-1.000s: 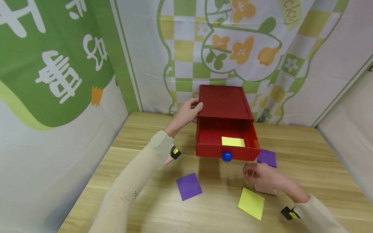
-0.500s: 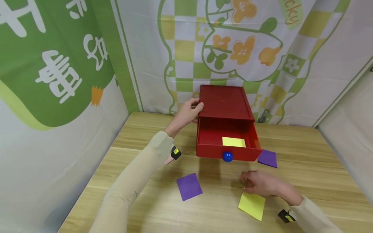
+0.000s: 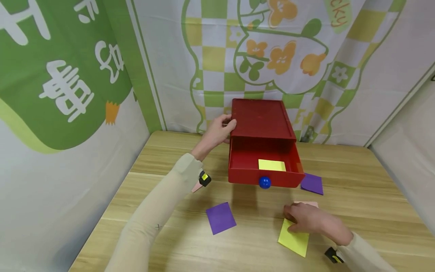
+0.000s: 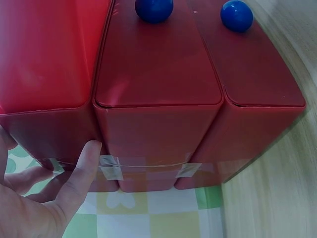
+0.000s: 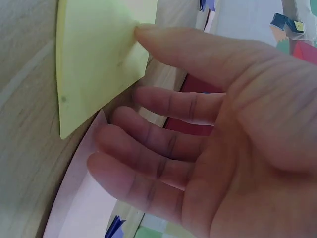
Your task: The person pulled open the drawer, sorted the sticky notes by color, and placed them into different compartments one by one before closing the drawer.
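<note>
A red cabinet (image 3: 261, 119) of stacked drawer units stands by the back wall. Its top drawer (image 3: 251, 176), with a blue knob (image 3: 265, 182), is pulled out and holds a yellow sticky note (image 3: 272, 165). My left hand (image 3: 217, 132) rests against the cabinet's left side; one straight finger (image 4: 84, 171) touches the wall there. Low over the table, my right hand (image 3: 306, 219) has its thumb on a yellow sticky note pad (image 3: 295, 241). The other fingers (image 5: 143, 129), loosely bent, lie past its edge, by a pink note (image 3: 307, 203) partly covered by the hand.
A purple note (image 3: 221, 218) lies on the wooden table (image 3: 163, 234) left of the middle. Another purple note (image 3: 312, 184) is right of the drawer. Part of a pink note (image 3: 197, 186) shows beside the left wrist camera (image 3: 204, 178). Printed curtains (image 3: 214, 60) hang behind.
My right hand has shifted toward me from the pink note to the yellow pad, and its thumb now lies on the pad. The left hand and drawer have stayed put.
</note>
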The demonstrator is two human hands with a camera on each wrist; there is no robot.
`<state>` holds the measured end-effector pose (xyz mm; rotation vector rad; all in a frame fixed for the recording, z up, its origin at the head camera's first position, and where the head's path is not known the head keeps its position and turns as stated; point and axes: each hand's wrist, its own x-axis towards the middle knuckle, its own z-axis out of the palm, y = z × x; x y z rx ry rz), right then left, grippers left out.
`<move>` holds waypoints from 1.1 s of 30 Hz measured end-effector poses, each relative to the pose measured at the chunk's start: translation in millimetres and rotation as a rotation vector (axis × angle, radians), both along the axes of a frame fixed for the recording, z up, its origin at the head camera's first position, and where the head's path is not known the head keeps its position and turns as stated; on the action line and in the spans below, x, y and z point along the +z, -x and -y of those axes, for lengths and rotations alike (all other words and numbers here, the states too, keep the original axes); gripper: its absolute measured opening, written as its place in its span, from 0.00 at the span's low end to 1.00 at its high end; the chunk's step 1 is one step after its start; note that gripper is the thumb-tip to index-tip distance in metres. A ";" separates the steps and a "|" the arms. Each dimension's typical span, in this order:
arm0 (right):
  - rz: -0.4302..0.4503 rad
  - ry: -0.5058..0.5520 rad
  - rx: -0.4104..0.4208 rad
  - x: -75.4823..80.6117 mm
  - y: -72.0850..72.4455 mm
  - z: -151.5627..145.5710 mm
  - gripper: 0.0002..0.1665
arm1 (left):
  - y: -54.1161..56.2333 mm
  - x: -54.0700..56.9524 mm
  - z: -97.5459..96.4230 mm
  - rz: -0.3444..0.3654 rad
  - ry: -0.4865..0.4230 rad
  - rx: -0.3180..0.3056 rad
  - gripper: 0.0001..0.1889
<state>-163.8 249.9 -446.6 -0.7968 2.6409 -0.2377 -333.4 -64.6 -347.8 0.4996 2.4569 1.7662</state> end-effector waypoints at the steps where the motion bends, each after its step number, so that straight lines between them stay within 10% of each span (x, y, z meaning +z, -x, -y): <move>1: 0.009 0.006 -0.001 -0.1 0.3 -0.1 0.19 | 0.1 -0.1 0.2 0.000 -0.003 0.001 0.31; 33: -0.085 0.129 0.081 -5.0 3.2 2.1 0.19 | -3.0 2.6 -1.2 -0.017 0.022 0.008 0.29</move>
